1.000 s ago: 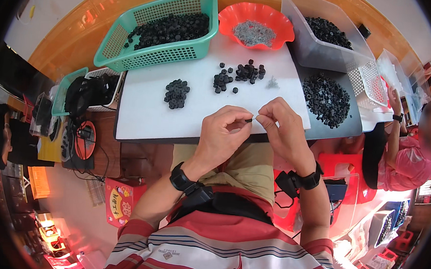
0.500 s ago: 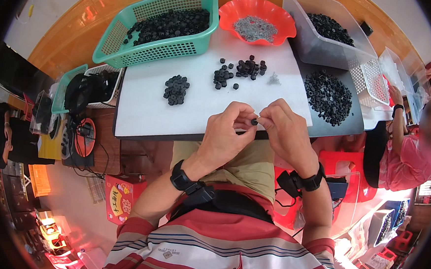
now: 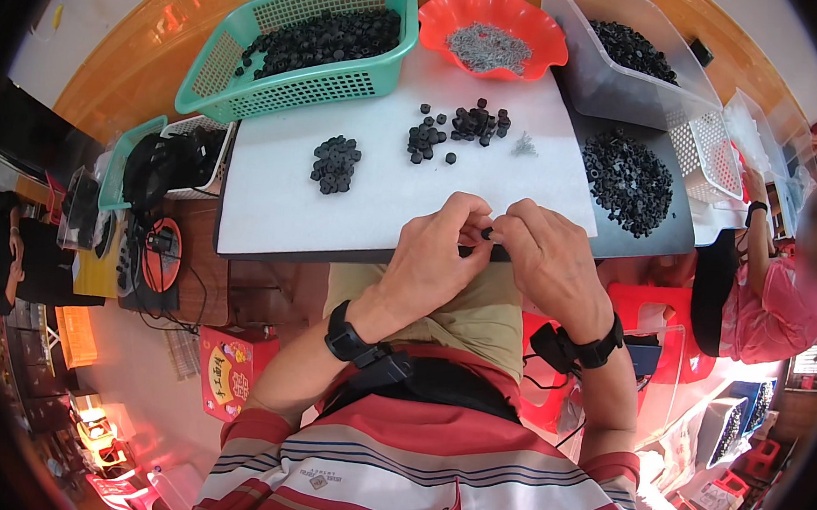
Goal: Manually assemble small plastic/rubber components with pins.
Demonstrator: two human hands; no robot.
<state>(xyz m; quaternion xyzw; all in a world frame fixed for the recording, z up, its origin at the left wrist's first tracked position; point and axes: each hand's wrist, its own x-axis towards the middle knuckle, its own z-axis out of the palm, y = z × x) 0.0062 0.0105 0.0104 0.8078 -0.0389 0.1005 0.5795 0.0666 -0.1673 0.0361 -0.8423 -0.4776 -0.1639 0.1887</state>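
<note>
Just over the near edge of the white work surface, my two hands meet with their fingertips pinched together. A small black knob-like part [image 3: 487, 233] shows between them. My left hand [image 3: 431, 264] has thumb and fingers closed round one side of it. From the other side, the fingers of my right hand [image 3: 550, 259] press against it, partly hiding it. Ahead lie a heap of black parts [image 3: 475, 124], a smaller cluster of black parts [image 3: 425, 141] and a little pile of thin silvery pieces [image 3: 524, 144]. Another group of black parts [image 3: 336, 165] sits farther left.
A green basket [image 3: 297, 94] of black parts, a red wavy-rimmed bowl [image 3: 431, 34] of silvery pieces and a clear bin [image 3: 615, 92] line the far side. Small black pieces [image 3: 626, 182] cover a dark board at right. A person in pink [image 3: 768, 310] works beyond.
My hands have drawn closer together round the black part, and the right hand's fingers now cover more of it. The piles on the surface look the same.
</note>
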